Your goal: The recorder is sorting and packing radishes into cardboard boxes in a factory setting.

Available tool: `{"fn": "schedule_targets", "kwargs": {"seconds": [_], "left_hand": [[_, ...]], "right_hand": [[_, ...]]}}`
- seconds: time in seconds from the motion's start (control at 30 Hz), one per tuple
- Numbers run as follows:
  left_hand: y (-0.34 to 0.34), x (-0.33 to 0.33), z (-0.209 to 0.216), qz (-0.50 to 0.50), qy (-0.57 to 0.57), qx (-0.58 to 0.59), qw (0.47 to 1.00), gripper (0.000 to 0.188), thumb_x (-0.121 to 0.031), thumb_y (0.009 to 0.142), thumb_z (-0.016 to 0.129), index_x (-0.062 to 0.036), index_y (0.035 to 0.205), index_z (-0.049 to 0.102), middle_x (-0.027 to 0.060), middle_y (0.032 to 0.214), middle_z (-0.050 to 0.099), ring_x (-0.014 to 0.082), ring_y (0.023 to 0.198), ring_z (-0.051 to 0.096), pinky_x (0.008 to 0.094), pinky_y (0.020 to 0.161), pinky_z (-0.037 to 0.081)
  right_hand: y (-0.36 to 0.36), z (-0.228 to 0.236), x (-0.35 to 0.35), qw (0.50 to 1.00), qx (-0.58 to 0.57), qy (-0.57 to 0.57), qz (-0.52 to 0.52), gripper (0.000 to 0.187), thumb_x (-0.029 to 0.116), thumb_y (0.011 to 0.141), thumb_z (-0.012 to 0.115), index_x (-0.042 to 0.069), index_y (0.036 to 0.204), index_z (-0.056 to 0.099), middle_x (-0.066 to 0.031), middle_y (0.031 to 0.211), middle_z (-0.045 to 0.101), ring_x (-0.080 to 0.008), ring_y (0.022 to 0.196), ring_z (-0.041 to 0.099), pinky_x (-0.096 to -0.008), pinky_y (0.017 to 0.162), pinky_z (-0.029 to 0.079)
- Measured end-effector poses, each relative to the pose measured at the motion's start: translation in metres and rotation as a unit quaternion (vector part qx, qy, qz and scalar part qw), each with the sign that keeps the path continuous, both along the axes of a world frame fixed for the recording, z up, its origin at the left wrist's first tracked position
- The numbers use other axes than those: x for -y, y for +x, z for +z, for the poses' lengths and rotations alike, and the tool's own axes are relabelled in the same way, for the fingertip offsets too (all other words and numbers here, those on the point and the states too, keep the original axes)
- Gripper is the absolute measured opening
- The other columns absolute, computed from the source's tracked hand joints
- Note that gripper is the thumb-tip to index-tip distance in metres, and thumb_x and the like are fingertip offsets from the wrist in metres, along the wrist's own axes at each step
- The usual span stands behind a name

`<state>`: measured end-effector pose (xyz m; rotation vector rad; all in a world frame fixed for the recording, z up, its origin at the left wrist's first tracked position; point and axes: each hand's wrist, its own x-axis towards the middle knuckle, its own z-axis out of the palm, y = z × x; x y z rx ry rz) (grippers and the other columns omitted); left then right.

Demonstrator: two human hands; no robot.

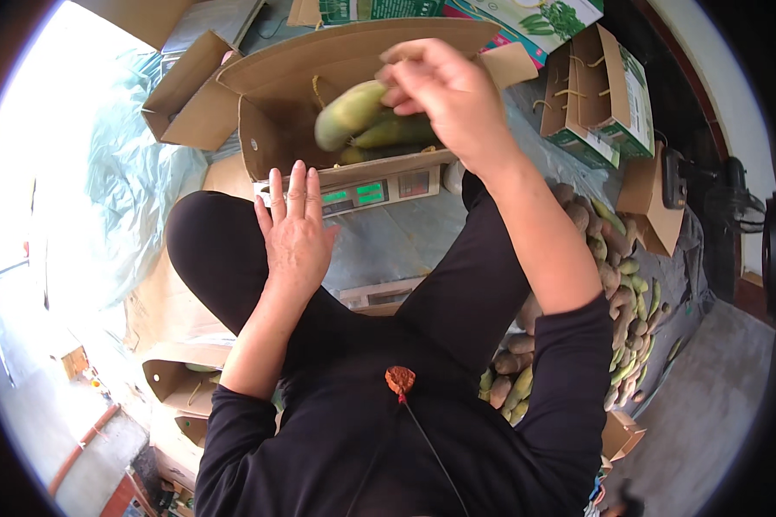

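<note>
Gripping one end of a long, smooth, pale green fruit (351, 112), the right hand (444, 90) is held over an open cardboard box (263, 129), with the fingers closed around the fruit's upper end. The fruit hangs slanted from that hand, its rounded free end pointing down and left into the box. More fruits of the same kind (397, 133), darker green, are seen lying in the box just below it. The box is made of plain brown corrugated card, with its flaps folded outward, and it is set on a weighing scale (379, 188) whose front panel carries lit green displays. The left hand (297, 233) is laid flat and open on the person's left knee, fingers straight and together, holding nothing, with its fingertips just short of the scale's front. To the right of the person, a heap of elongated fruits (616, 284), green and brownish, is spread on the floor. Beyond the heap, small printed cartons with string handles (595, 95) are stood upright. A translucent plastic sheet (138, 172) is spread at the left.
</note>
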<state>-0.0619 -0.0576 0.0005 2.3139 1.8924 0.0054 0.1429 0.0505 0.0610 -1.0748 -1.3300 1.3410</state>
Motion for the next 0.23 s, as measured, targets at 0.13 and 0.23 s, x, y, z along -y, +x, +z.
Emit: {"fn": "schedule_targets", "kwargs": {"seconds": [0.13, 0.23], "left_hand": [[0.003, 0.001, 0.0, -0.008, 0.0, 0.002, 1.0, 0.083, -0.017, 0.071, 0.074, -0.0035, 0.14, 0.031, 0.011, 0.148, 0.027, 0.0351, 0.138, 0.019, 0.0543, 0.108, 0.02], [0.0, 0.001, -0.007, -0.009, 0.019, -0.001, 1.0, 0.085, -0.016, 0.07, 0.074, -0.005, 0.141, 0.03, 0.0103, 0.148, 0.026, 0.0342, 0.138, 0.018, 0.053, 0.109, 0.018]], "right_hand": [[0.032, -0.014, 0.008, 0.97, 0.238, 0.019, -0.033, 0.027, 0.016, 0.089, 0.058, 0.004, 0.113, 0.058, -0.0062, 0.094, 0.064, -0.0113, 0.08, 0.06, -0.0233, 0.07, 0.048], [0.077, -0.016, 0.03, 0.99, 0.11, 0.022, -0.083, 0.027, 0.018, 0.086, 0.064, 0.008, 0.111, 0.063, -0.0073, 0.089, 0.067, -0.0116, 0.08, 0.062, -0.0241, 0.075, 0.05]]}}
